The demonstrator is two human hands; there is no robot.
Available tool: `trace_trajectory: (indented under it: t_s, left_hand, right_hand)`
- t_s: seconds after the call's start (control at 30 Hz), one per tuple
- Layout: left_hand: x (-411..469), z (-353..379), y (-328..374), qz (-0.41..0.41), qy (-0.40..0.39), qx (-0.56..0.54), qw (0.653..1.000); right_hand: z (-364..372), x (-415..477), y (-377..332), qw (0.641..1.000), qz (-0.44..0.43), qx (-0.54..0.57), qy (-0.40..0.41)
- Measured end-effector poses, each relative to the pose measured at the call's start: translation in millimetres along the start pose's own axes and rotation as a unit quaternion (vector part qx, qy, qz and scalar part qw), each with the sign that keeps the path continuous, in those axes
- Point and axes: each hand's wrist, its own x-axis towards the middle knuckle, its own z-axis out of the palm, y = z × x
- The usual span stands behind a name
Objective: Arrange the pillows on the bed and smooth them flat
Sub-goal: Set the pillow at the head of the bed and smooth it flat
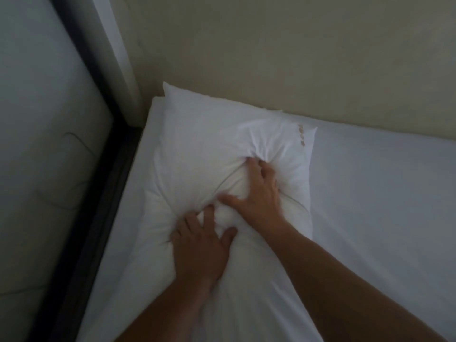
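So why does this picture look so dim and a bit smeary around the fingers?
Head view: the room light is low, so the white pillow and sheet read grey-blue; the left hand fingers show motion blur; the wide lens bends the dark bed frame and wall lines.

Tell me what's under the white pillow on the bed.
The pillow lies on the white bed sheet, pressed by the left hand and right hand. Whatever lies directly beneath it is covered.
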Motion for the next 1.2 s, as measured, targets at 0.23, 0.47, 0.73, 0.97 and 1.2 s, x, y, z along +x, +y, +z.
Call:
trace_trajectory:
  t_s: [0.23, 0.47, 0.73, 0.97, 1.2]
  left_hand:
    - [17.7, -8.2, -9.7, -0.001, 0.021, -0.064, 0.998]
    - [6.2, -81.9, 23.4, 0.014, 0.124, -0.132, 0.983]
    - [46.4, -92.7, 26.4, 0.008, 0.12, 0.013, 0.993]
    - [123.2, -58.5, 63.8, 0.095, 0.04, 0.021, 0.994]
    - [147.0, -14.6, 34.7, 0.07, -0.06, 0.012, 0.996]
  right_hand:
    - [17.8, 14.0, -9.7, 0.997, 0.05, -0.053, 0.031]
    - [-59.0, 27.2, -40.2, 0.995, -0.014, 0.058, 0.081]
    - [-71.1, 64.5, -24.4, 0.995, -0.026, -0.099, -0.009]
    - [-35.7, 99.6, 1.0, 0.983, -0.094, -0.137, -0.077]
    - [-10.7, 105.8, 32.8, 0.976, -0.106, -0.171, -0.079]
